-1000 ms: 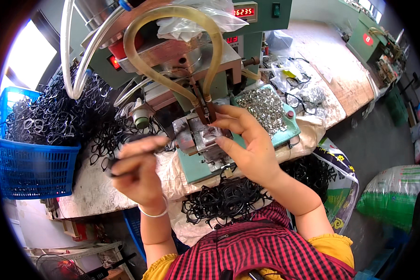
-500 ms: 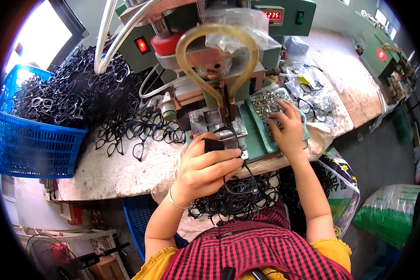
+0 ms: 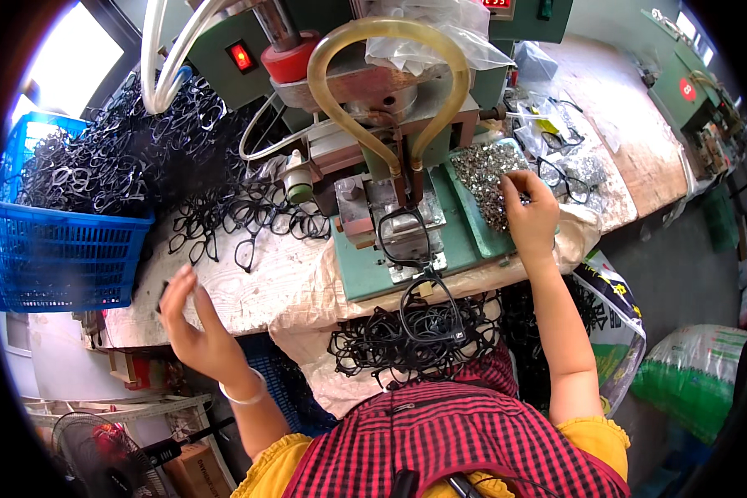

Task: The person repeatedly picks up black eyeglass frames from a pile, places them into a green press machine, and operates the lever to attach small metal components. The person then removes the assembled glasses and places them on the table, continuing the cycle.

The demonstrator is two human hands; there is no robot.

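Note:
A black eyeglass frame (image 3: 431,267) rests across the metal fixture of the machine. Its upper lens rim lies under two copper-coloured electrode tips (image 3: 408,189); the lower rim hangs past the base's front edge. Away to the left, my left hand (image 3: 201,334) is raised with its fingers apart, holding nothing; something black shows at its fingertips, like the black wrap seen on a finger earlier. My right hand (image 3: 533,214) is over the green tray (image 3: 495,244) of small shiny metal parts (image 3: 488,174). Its thumb and fingertips are pinched together; whatever is between them is too small to name.
Black eyeglass frames heap over a blue basket (image 3: 66,257) at the left, and more are spread on the wooden table (image 3: 199,303). Another pile of frames (image 3: 373,344) lies at my lap. A curved yellowish hose (image 3: 317,79) loops before the machine. Bagged parts (image 3: 585,166) lie right of the tray.
My left hand has let go of the eyeglass frame and swung left, leaving it on the fixture. My right hand's spread fingers have closed into a pinch over the metal parts.

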